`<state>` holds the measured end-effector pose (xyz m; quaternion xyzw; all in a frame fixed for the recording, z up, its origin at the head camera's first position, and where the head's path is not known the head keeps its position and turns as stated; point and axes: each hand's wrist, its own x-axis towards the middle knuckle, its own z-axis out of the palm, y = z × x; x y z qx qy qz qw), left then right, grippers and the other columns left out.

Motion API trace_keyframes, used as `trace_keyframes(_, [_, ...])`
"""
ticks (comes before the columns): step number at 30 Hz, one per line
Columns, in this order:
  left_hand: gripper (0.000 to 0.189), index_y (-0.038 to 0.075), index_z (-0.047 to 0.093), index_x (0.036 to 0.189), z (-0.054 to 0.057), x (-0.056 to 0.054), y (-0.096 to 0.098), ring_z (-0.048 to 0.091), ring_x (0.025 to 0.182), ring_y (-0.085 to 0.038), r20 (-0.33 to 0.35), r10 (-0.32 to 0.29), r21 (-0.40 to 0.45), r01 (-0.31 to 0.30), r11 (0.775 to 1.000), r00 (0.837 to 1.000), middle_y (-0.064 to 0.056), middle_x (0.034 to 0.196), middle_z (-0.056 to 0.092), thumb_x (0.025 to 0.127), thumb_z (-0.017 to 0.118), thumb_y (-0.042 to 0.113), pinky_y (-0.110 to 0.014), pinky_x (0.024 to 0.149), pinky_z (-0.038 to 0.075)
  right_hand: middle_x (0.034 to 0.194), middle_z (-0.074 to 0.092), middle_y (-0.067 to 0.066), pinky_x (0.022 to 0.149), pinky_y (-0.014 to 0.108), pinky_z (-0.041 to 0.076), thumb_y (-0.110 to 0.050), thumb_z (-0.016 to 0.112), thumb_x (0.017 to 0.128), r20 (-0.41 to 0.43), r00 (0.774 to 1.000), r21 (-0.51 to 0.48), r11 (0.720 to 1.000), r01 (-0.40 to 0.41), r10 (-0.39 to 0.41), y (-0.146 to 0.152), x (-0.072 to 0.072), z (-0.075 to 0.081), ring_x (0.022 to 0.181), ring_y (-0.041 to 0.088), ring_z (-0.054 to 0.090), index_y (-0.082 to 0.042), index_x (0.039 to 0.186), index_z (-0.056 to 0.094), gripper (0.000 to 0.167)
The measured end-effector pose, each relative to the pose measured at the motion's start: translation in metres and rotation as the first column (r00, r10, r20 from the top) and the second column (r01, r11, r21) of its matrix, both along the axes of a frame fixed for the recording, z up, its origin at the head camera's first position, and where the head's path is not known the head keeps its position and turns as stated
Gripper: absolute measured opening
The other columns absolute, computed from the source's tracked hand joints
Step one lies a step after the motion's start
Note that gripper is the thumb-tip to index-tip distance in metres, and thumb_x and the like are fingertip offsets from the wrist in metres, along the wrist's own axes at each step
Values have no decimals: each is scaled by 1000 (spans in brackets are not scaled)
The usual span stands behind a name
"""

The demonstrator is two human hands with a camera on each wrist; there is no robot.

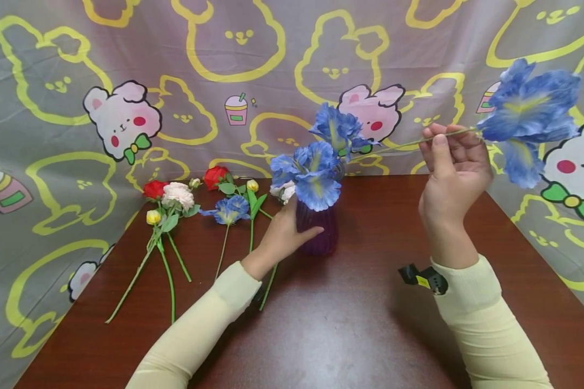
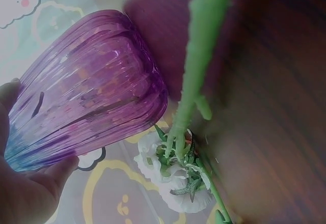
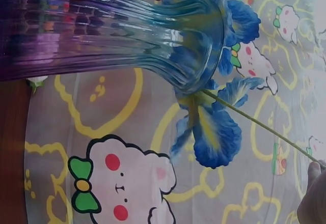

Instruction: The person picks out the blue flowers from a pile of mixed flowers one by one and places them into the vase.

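Left hand [image 1: 283, 232] is gripping the vase [image 1: 318, 232]; right hand [image 1: 455, 167] is pinching a blue flower's stem [image 3: 254, 120], apparently inserting; next needs tilting upright.

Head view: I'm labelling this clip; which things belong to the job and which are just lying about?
In use:
ribbed translucent purple vase in left hand
long-stemmed blue-yellow flower in right hand
two similar flowers at vase mouth

Seemingly lying about:
two red blooms
ruffled pale blossom
yellow buds
loose blue flower
white bloom
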<state>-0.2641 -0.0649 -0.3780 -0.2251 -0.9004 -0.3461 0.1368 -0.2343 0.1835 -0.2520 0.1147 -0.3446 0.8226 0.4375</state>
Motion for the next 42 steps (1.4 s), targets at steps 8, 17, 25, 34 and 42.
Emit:
trace_keyframes(8, [103,-6,17,151,-1,0,0,44,130,-36,-4,-2,4,2,1000,1000,-25,149,34,82,77,42,-46,103,40,95,67,27,80,37,55,13,70,81,16,997,-21,997,-70,70,-7,-5,-4,86,32,68,12,98,61,19])
trace_keyframes(17, [102,-5,17,152,-2,0,-1,43,131,-36,-1,-13,13,13,1000,1000,-24,151,33,83,77,41,-45,104,39,96,68,26,81,37,54,9,71,83,46,995,51,994,-95,93,-14,-8,-13,86,31,68,11,99,63,19])
trace_keyframes(25, [102,-5,18,152,-1,0,-1,43,131,-36,9,-10,6,9,1000,1000,-24,150,33,83,76,42,-45,103,40,94,69,23,81,35,55,2,68,88,84,996,187,981,-47,32,-20,-11,-21,86,29,69,9,99,65,14])
trace_keyframes(34, [101,-5,19,151,-1,0,-1,45,129,-37,4,0,6,0,1000,1000,-25,149,35,83,76,43,-45,102,41,90,72,14,77,29,55,-7,66,92,164,986,341,938,-62,5,-24,-12,-25,79,21,70,3,94,68,10])
trace_keyframes(42, [100,-8,21,150,-1,1,0,46,128,-38,-14,6,-7,-6,1000,1000,-28,146,37,83,77,41,-45,103,40,84,72,4,73,26,56,-11,67,93,285,958,451,883,-127,-8,-25,-13,-26,77,16,70,1,94,66,12])
